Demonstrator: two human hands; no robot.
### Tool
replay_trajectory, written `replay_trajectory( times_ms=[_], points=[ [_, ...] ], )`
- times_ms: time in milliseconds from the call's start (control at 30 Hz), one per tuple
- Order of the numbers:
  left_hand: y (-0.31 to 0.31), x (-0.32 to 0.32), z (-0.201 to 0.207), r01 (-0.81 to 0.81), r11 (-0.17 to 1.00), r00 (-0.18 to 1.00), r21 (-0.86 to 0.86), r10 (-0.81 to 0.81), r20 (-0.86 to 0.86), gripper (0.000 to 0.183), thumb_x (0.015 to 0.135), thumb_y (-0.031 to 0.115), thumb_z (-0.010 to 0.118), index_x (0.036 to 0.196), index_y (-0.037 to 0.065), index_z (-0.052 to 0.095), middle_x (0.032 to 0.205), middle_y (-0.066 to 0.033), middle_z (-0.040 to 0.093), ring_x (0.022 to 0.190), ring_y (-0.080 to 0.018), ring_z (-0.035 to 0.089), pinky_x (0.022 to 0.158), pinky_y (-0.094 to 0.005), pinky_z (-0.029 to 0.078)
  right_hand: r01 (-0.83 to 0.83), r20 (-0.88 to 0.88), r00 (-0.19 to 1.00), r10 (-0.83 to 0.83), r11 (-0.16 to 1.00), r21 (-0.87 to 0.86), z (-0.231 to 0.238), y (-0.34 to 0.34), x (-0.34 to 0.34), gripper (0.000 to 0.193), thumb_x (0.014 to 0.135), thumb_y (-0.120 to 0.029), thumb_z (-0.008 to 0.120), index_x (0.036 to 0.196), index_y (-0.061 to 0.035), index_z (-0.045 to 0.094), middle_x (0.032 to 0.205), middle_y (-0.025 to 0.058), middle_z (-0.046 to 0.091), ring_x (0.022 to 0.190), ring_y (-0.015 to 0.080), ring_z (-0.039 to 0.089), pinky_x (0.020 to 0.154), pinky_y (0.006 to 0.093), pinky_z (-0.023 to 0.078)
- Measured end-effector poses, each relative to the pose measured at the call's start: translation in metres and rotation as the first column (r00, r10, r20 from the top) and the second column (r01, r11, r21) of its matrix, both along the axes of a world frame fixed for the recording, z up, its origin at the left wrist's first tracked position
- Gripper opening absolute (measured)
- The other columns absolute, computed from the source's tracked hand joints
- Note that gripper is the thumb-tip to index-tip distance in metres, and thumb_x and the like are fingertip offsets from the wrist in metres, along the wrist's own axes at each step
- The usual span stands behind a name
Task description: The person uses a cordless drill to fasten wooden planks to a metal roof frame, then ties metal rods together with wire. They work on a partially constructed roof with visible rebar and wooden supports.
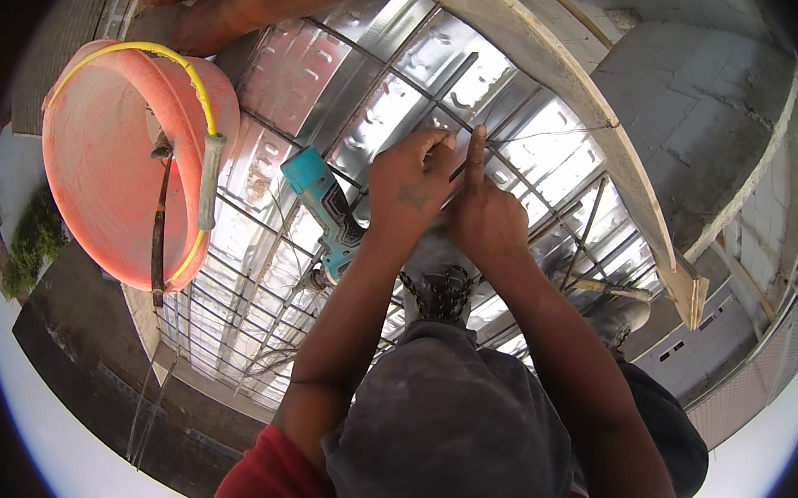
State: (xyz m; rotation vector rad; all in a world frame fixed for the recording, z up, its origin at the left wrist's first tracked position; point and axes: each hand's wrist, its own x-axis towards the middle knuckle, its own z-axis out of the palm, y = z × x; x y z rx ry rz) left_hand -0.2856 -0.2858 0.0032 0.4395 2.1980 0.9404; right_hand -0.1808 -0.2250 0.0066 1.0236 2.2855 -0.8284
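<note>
Both my hands are close together over a grid of steel bars (389,66) laid on shiny corrugated metal sheeting. My left hand (408,192) is closed, its fingers curled at the bars; whatever is in them is hidden. Beside it, my right hand (488,216) has the index finger stretched out along the grid and the other fingers curled in. A thin dark wire (555,132) runs from near that fingertip toward the board on the right. Left of my left wrist, a teal and black cordless power tool (332,212) lies on the bars.
A pinkish-orange bucket (81,171) with a yellow handle stands at left, a long dark-handled tool (160,232) across its rim. Another person's arm (277,5) reaches in at top left. A curved wooden board (559,71) edges the sheeting at right. My shoe (442,289) is among the bars.
</note>
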Motion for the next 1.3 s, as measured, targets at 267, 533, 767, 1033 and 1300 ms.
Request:
replay_trajectory(
  times_ms=[267,533,767,1033,1300],
  points=[
    [-0.016,0.004,-0.030,0.107,0.993,0.994,0.051,-0.108,0.025,0.034,0.089,0.016,0.059,0.123,0.012,0.061,0.105,-0.0135,0.070,0.087,-0.0255,0.068,0.081,-0.0343,0.051,0.115,0.036,0.993,-0.114,0.992,-0.048,-0.002,-0.008,-0.008,0.091,0.082,-0.016,0.057,0.151,0.0038,0.000,0.067,0.0175,0.066,0.060,0.0349,0.066,0.053,0.0460,0.052],
    [-0.009,0.002,-0.043,0.161,0.987,0.975,-0.010,-0.157,0.157,0.052,0.087,0.010,0.058,0.138,0.016,0.050,0.102,-0.0130,0.068,0.091,-0.0210,0.065,0.083,-0.0331,0.049,0.215,-0.140,0.967,-0.211,0.977,0.010,-0.004,0.012,-0.015,0.071,0.084,-0.018,0.055,0.145,0.0025,0.027,0.068,0.0212,0.065,0.061,0.0392,0.065,0.055,0.0487,0.052],
    [-0.005,0.000,-0.070,0.066,0.982,0.921,0.177,-0.128,0.369,0.060,0.085,0.013,0.055,0.143,0.018,0.045,0.095,-0.0114,0.064,0.090,-0.0256,0.064,0.084,-0.0359,0.049,0.348,-0.106,0.927,-0.360,0.930,-0.116,-0.004,0.006,-0.018,0.071,0.079,-0.018,0.061,0.143,-0.0038,0.032,0.087,0.0265,0.067,0.083,0.0429,0.067,0.075,0.0489,0.053],
    [-0.008,-0.003,-0.078,0.251,0.950,0.928,0.187,-0.291,0.234,0.057,0.085,0.007,0.058,0.141,0.014,0.047,0.096,-0.0085,0.059,0.089,-0.0179,0.057,0.083,-0.0318,0.046,0.403,-0.107,0.868,-0.486,0.813,-0.421,-0.009,0.035,-0.010,0.070,0.072,-0.016,0.063,0.136,-0.0008,0.039,0.111,0.0289,0.063,0.105,0.0433,0.062,0.091,0.0436,0.049],
    [-0.013,0.000,-0.066,0.332,0.931,0.938,0.154,-0.343,0.046,0.043,0.086,0.015,0.059,0.129,0.019,0.055,0.110,-0.0188,0.056,0.097,-0.0368,0.059,0.085,-0.0431,0.048,0.382,-0.002,0.897,-0.442,0.780,-0.496,-0.005,0.046,-0.019,0.070,0.070,-0.015,0.064,0.133,0.0021,0.038,0.102,0.0291,0.065,0.097,0.0406,0.065,0.082,0.0436,0.052]
  ],
)
